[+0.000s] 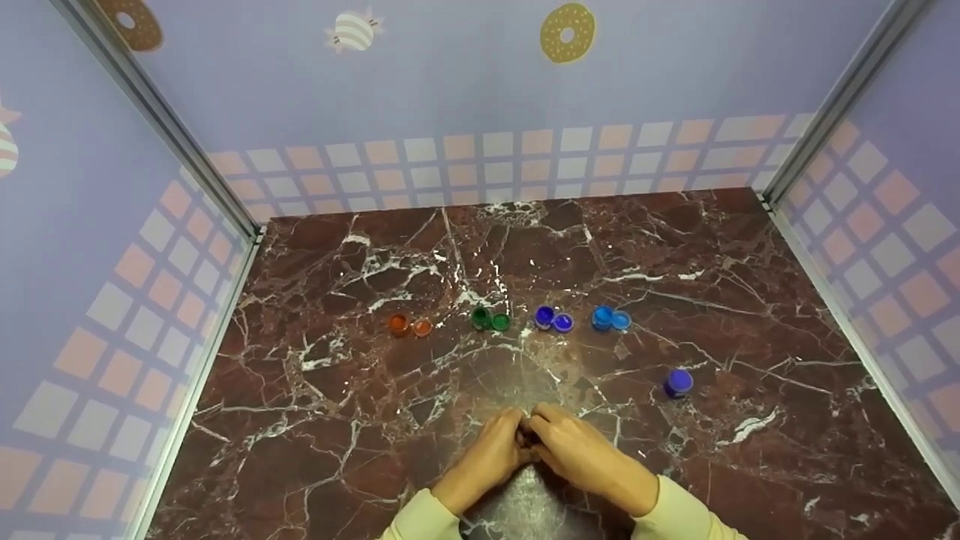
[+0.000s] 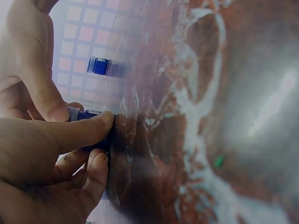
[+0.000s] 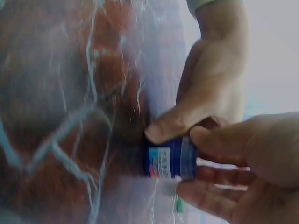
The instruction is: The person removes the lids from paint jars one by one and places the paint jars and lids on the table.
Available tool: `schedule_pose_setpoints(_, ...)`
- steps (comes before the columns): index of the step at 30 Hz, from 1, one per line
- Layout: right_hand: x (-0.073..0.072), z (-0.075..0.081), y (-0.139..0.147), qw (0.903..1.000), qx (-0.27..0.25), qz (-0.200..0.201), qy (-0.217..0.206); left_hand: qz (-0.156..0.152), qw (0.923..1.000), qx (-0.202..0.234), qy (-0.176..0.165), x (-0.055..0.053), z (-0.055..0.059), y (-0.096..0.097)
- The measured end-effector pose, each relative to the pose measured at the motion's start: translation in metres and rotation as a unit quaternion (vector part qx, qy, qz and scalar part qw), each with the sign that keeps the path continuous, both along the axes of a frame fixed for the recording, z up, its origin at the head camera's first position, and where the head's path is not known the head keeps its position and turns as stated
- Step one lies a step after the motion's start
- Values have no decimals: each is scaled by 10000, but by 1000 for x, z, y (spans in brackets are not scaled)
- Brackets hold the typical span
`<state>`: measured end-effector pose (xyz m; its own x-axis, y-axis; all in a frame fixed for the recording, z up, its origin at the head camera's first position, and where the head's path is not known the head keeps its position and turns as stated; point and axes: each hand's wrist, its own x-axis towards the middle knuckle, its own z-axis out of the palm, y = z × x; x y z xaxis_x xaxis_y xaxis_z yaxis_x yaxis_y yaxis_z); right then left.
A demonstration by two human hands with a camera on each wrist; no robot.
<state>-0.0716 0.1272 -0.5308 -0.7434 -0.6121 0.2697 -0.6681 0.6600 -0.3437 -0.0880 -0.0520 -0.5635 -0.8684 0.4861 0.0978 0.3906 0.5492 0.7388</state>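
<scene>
Near the front of the table, my left hand (image 1: 491, 446) and right hand (image 1: 574, 446) meet around a small dark blue paint jar (image 3: 163, 161) with a printed label. The jar stands upright at the tabletop. In the right wrist view, the left thumb and fingers grip its body while the right fingers pinch its lid (image 3: 188, 158) from above. The lid sits on the jar. From the head view the hands hide the jar. A closed violet-blue jar (image 1: 679, 384) stands to the right of the hands.
Across the marbled table (image 1: 315, 450) runs a row of uncapped jars: orange (image 1: 399, 324), green (image 1: 481, 318), violet-blue (image 1: 544, 316) and light blue (image 1: 602, 317). Beside each lies its lid, such as the orange lid (image 1: 422, 328). Patterned panels (image 1: 480, 90) enclose the back and sides.
</scene>
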Motion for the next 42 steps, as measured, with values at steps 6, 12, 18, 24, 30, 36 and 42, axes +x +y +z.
schedule_pose_setpoints(6,-10,0,7,9958,-135,906,-70,-6,10000,-90,9,0,2,-1)
schedule_pose_setpoints(12,-16,-3,11,9886,-332,1468,68,-35,9999,-94,62,-1,1,0)
schedule_pose_setpoints(18,-14,-9,17,9878,-831,1313,-116,-29,9999,-92,91,-1,0,1)
schedule_pose_setpoints(24,-9,-12,12,9840,-1721,-154,-432,-19,9999,158,-10,-1,-2,1)
schedule_pose_setpoints(30,-8,-9,0,9590,-1978,-1958,-527,28,9997,183,-139,0,-2,1)
schedule_pose_setpoints(36,1,-5,-14,9665,-1034,-2336,-251,-1,9998,124,-148,1,-1,0)
schedule_pose_setpoints(42,10,-1,-28,9737,-398,-2241,-139,26,9996,-157,214,1,-2,0)
